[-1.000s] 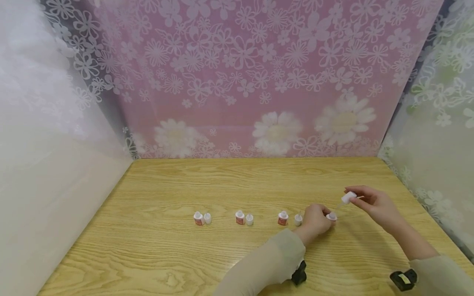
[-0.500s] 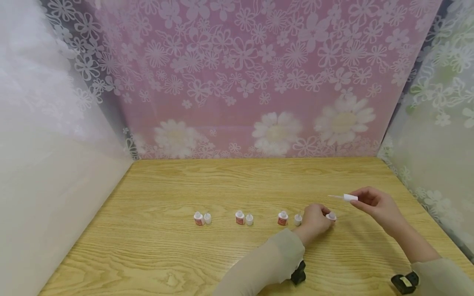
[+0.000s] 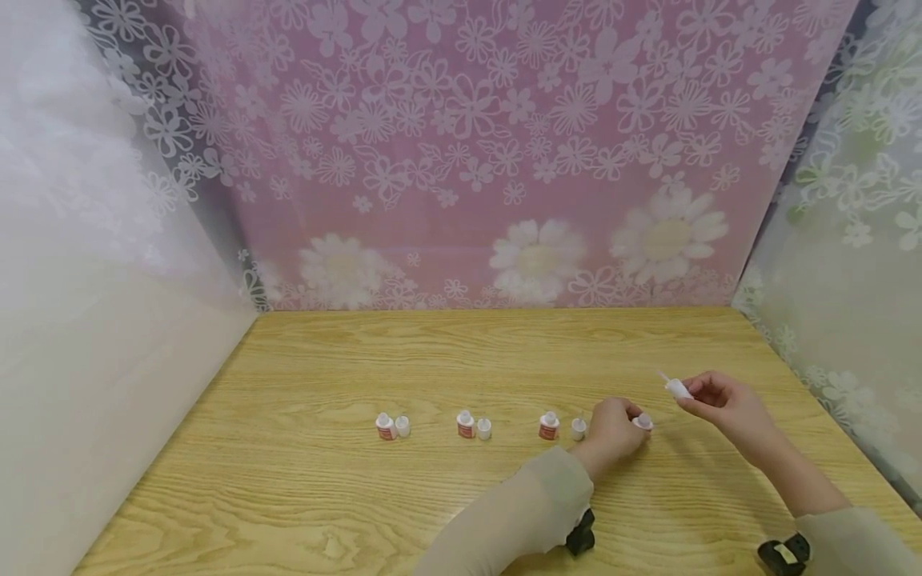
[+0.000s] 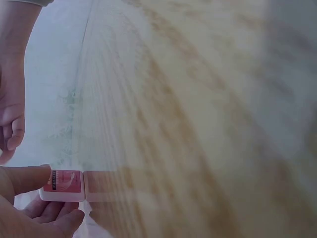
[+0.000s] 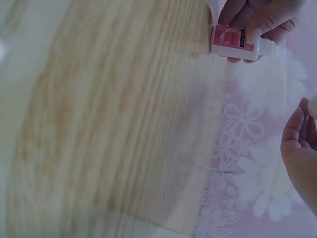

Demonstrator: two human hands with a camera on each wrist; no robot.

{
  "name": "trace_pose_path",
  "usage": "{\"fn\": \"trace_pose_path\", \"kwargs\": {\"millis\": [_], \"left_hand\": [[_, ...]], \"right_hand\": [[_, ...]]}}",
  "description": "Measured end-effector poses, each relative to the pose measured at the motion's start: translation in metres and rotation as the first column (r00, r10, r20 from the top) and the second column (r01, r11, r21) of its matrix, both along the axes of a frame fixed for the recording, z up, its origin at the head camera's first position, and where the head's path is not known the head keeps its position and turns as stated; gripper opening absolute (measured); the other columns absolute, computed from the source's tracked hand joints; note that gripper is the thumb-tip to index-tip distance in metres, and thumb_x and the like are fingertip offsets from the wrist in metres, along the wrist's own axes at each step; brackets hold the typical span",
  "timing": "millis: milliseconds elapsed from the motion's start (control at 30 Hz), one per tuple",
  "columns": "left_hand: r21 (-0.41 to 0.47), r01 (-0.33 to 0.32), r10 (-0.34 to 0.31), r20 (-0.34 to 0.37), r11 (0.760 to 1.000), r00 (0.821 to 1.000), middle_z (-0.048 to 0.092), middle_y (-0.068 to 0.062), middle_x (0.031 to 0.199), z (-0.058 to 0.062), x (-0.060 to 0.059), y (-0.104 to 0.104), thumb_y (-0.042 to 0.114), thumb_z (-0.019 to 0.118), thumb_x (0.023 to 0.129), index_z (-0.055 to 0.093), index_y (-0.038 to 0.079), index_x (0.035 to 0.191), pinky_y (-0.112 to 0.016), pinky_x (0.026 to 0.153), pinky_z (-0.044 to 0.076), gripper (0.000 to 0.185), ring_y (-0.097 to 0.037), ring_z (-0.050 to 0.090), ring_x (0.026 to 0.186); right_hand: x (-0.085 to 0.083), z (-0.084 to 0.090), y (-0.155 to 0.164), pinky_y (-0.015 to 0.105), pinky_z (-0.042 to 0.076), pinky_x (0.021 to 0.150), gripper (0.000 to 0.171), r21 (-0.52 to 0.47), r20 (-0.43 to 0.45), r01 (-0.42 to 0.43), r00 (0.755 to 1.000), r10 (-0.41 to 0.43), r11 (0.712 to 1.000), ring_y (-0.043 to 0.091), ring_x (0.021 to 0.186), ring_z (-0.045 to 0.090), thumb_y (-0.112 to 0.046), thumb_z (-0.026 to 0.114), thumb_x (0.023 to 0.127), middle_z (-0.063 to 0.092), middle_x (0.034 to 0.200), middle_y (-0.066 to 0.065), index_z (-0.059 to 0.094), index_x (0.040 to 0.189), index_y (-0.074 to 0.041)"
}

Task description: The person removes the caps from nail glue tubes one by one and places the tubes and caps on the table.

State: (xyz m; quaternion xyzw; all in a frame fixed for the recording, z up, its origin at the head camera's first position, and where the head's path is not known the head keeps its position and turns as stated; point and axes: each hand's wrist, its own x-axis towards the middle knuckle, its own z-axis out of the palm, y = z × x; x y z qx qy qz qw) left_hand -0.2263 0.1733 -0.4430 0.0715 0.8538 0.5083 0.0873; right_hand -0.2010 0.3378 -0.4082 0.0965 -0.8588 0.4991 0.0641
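My left hand (image 3: 612, 428) grips a small white bottle (image 3: 643, 422) that stands on the table, its neck uncovered. A pink-red label on this bottle (image 4: 64, 183) shows in the left wrist view, between thumb and fingers. Higher and to the right, my right hand (image 3: 735, 408) pinches a white brush cap (image 3: 678, 390) between thumb and fingers. A thin pale applicator stem (image 3: 663, 376) sticks out of it, pointing up and left. In the right wrist view the cap (image 5: 312, 107) shows only partly at the right edge.
Left of my hands, three more uncapped bottles with red labels stand in a row: a left one (image 3: 386, 428), a middle one (image 3: 466, 426) and a right one (image 3: 549, 427). Beside each rests a white cap, the nearest cap (image 3: 579, 430) close to my left wrist.
The stem of the cap in my right hand pointed down-left at the bottle, then swung level, and now tilts upward. My left hand has kept its grip on the bottle in place.
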Motion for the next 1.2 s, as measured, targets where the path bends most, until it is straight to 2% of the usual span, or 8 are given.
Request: {"fn": "trace_pose_path", "kwargs": {"millis": [133, 300, 567, 767, 1033, 1100, 1200], "left_hand": [[-0.026, 0.006, -0.006, -0.028, 1.0, 1.0, 0.053, 0.007, 0.066, 0.0, 0.0, 0.001, 0.007, 0.075, 0.068, 0.065, 0.008, 0.076, -0.017, 0.056, 0.04, 0.013, -0.003, 0.046, 0.061], [-0.023, 0.005, -0.006, -0.026, 1.0, 1.0, 0.053, 0.007, 0.066, 0.0, 0.0, 0.001, 0.007, 0.075, 0.069, 0.065, 0.008, 0.076, -0.018, 0.055, 0.04, 0.012, -0.003, 0.046, 0.061], [-0.016, 0.005, -0.005, -0.007, 1.0, 1.0, 0.053, 0.006, 0.066, 0.002, 0.001, 0.001, 0.006, 0.074, 0.07, 0.065, 0.008, 0.077, -0.018, 0.054, 0.04, 0.011, -0.004, 0.046, 0.06], [-0.028, 0.009, -0.009, -0.019, 1.0, 1.0, 0.053, 0.007, 0.066, 0.001, 0.001, 0.002, 0.006, 0.074, 0.07, 0.066, 0.008, 0.076, -0.018, 0.054, 0.04, 0.011, -0.004, 0.045, 0.06], [-0.04, 0.003, -0.004, -0.032, 0.999, 0.999, 0.054, 0.007, 0.066, -0.001, -0.001, 0.002, 0.007, 0.075, 0.069, 0.066, 0.008, 0.076, -0.017, 0.057, 0.04, 0.011, -0.003, 0.046, 0.062], [-0.038, 0.004, -0.005, -0.032, 0.999, 0.999, 0.054, 0.007, 0.066, -0.001, -0.001, 0.002, 0.006, 0.074, 0.069, 0.066, 0.008, 0.076, -0.017, 0.057, 0.04, 0.011, -0.003, 0.046, 0.062], [-0.03, 0.008, -0.008, -0.028, 1.0, 1.0, 0.053, 0.007, 0.067, -0.001, -0.001, 0.002, 0.006, 0.074, 0.069, 0.066, 0.008, 0.076, -0.018, 0.057, 0.04, 0.01, -0.003, 0.046, 0.062]], "right_hand": [[0.0, -0.002, 0.001, 0.019, 0.047, 0.066, 0.027, -0.023, 0.013, -0.033, 0.999, 0.034, 0.999, 0.001, 0.08, 0.056, -0.008, 0.056, 0.087, 0.056, 0.091, -0.012, 0.047, 0.106, 0.009], [-0.001, -0.004, 0.0, 0.021, 0.048, 0.067, 0.036, 0.01, 0.034, -0.062, 0.998, 0.061, 0.998, -0.002, 0.083, 0.055, -0.01, 0.055, 0.088, 0.056, 0.095, -0.012, 0.044, 0.115, 0.012], [-0.003, -0.009, 0.003, 0.022, 0.047, 0.071, 0.037, -0.045, 0.093, -0.131, 0.987, 0.135, 0.99, 0.004, 0.089, 0.057, -0.01, 0.053, 0.089, 0.058, 0.098, -0.008, 0.043, 0.116, 0.013], [-0.004, -0.015, 0.007, 0.02, 0.046, 0.074, 0.025, -0.164, 0.075, -0.188, 0.976, 0.203, 0.968, 0.004, 0.093, 0.056, -0.005, 0.051, 0.09, 0.058, 0.101, -0.006, 0.047, 0.114, 0.001], [-0.004, -0.015, 0.008, 0.017, 0.045, 0.076, 0.027, -0.265, 0.084, -0.218, 0.965, 0.248, 0.939, 0.005, 0.095, 0.056, -0.002, 0.049, 0.09, 0.059, 0.103, -0.007, 0.049, 0.112, -0.018], [-0.005, -0.015, 0.008, 0.017, 0.045, 0.076, 0.025, -0.272, 0.092, -0.206, 0.967, 0.238, 0.94, 0.005, 0.094, 0.057, -0.002, 0.049, 0.09, 0.06, 0.102, -0.006, 0.05, 0.11, -0.017], [-0.005, -0.015, 0.008, 0.018, 0.045, 0.074, 0.021, -0.183, 0.109, -0.144, 0.98, 0.166, 0.972, 0.002, 0.09, 0.056, -0.008, 0.051, 0.09, 0.059, 0.101, -0.007, 0.05, 0.111, -0.005]]}}
